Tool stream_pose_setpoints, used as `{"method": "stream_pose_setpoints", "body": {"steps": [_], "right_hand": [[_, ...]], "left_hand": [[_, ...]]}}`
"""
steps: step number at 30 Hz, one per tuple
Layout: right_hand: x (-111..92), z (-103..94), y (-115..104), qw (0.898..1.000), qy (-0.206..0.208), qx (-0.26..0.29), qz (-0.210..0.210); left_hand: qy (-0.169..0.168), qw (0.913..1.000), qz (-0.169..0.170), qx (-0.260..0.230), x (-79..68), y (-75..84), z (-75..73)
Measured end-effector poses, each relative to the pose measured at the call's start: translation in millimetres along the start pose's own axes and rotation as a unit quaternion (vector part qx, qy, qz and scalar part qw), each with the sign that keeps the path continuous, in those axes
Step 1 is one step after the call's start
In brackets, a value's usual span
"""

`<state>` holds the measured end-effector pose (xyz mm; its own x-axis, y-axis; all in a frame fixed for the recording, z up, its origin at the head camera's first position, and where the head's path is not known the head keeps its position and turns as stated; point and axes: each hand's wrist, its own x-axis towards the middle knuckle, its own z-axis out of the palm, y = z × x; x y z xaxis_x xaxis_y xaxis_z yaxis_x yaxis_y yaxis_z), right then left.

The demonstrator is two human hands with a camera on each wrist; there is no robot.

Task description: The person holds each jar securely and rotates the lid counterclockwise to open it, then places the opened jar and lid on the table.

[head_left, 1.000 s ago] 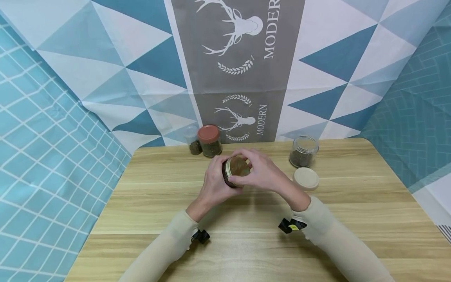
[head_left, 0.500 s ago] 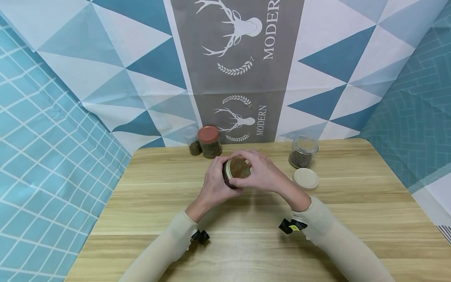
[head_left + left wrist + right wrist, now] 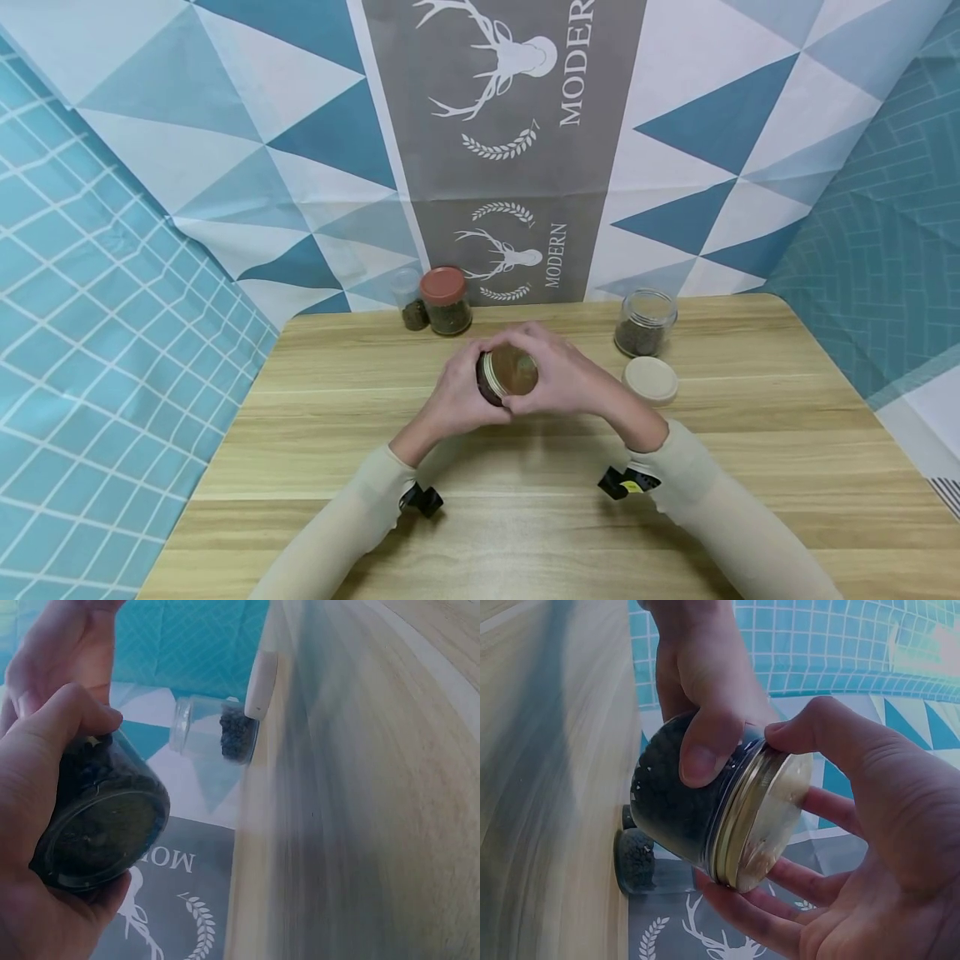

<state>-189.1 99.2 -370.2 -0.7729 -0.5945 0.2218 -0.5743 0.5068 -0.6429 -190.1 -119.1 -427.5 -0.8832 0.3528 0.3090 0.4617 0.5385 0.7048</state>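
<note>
Tilted on its side between both hands is a glass jar (image 3: 679, 795) full of dark, grainy contents, with a gold metal lid (image 3: 776, 825). My left hand (image 3: 461, 387) grips the glass body, its thumb lying along the side just behind the lid. My right hand (image 3: 558, 375) holds the lid by its rim, thumb on one side and fingers curled round the other. In the left wrist view the jar's round base (image 3: 105, 832) faces the camera, held up off the wooden table (image 3: 337, 825). The palm-side contact of the left hand is hidden.
At the back left, a red-lidded jar (image 3: 444, 300) stands beside a smaller clear container (image 3: 408, 304), both partly filled with dark bits. To the right are a lidless glass jar (image 3: 645, 325) with dark contents and a cream lid (image 3: 650, 380) in front of it. Patterned cloth hangs behind.
Both hands have come slightly nearer the body with the jar. The right hand has shifted round the lid's rim, its thumb moving down to the lower edge, so more of the lid's face shows.
</note>
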Motion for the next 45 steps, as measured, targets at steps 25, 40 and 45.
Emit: {"method": "stream_pose_setpoints", "body": {"steps": [25,40,45], "right_hand": [[-1.5,-4.5,1.4,0.997,-0.047,0.005,-0.067],[1.7,-7.8,0.1,0.992,0.075,0.076,0.065],[2.1,-7.4,-0.9,0.992,0.082,0.049,0.084]], "left_hand": [[-0.074,0.9940,-0.039,-0.070,-1.0,-7.4,-6.2],[0.039,0.9986,0.034,-0.012,0.9,-4.4,-2.5],[0.087,0.9943,0.060,0.014,1.3,-3.5,0.1]]}}
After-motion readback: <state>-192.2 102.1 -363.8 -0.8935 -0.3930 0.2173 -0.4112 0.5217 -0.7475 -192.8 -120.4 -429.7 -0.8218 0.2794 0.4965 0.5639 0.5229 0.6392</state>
